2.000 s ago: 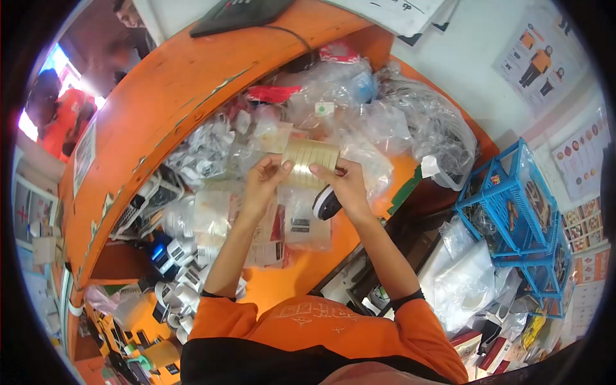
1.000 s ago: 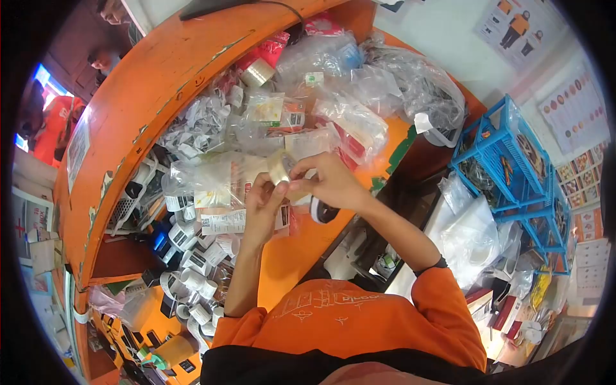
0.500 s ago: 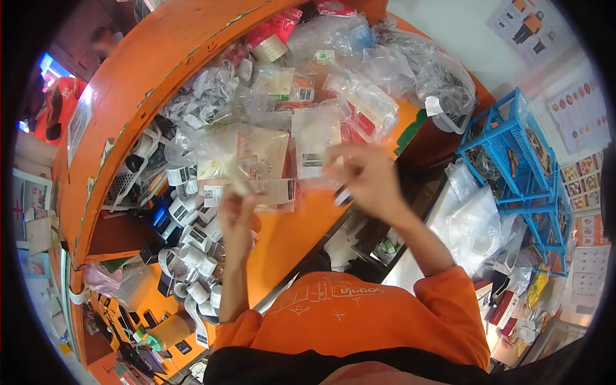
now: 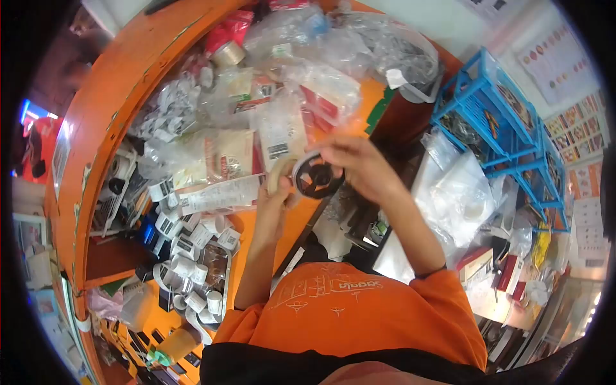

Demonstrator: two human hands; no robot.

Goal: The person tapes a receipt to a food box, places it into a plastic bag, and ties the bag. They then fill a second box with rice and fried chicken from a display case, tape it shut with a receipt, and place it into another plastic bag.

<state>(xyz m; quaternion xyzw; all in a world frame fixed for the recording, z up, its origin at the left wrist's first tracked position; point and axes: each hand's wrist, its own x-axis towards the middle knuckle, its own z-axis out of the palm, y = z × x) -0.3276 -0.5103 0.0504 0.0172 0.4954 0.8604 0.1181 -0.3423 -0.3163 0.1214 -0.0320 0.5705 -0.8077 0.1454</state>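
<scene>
My left hand (image 4: 274, 200) is closed on a roll of pale tape (image 4: 277, 174), fingers wrapped around its lower edge. Just beside it, my right hand (image 4: 362, 168) grips a round black spoked wheel (image 4: 319, 177) with a light rim, resembling a tape dispenser's hub. The roll and the wheel sit side by side, overlapping slightly in this view, above the front edge of the orange counter (image 4: 256, 224). Behind my hands lie a clear plastic packet with a printed label (image 4: 279, 131) and a brown paper packet in plastic (image 4: 224, 154) with a long white receipt (image 4: 221, 194) across its front.
Curled label strips (image 4: 189, 266) pile up at the left of the counter. Plastic-wrapped packets fill the back, below a raised orange partition (image 4: 122, 83). On my right are blue stacked baskets (image 4: 491, 122) and clear plastic bags (image 4: 465, 199). A dispenser bottle (image 4: 176, 346) stands lower left.
My hands have come together, bringing the tape roll and black wheel side by side. The left hand has moved right, and the wheel has turned to face the camera. The view has shifted.
</scene>
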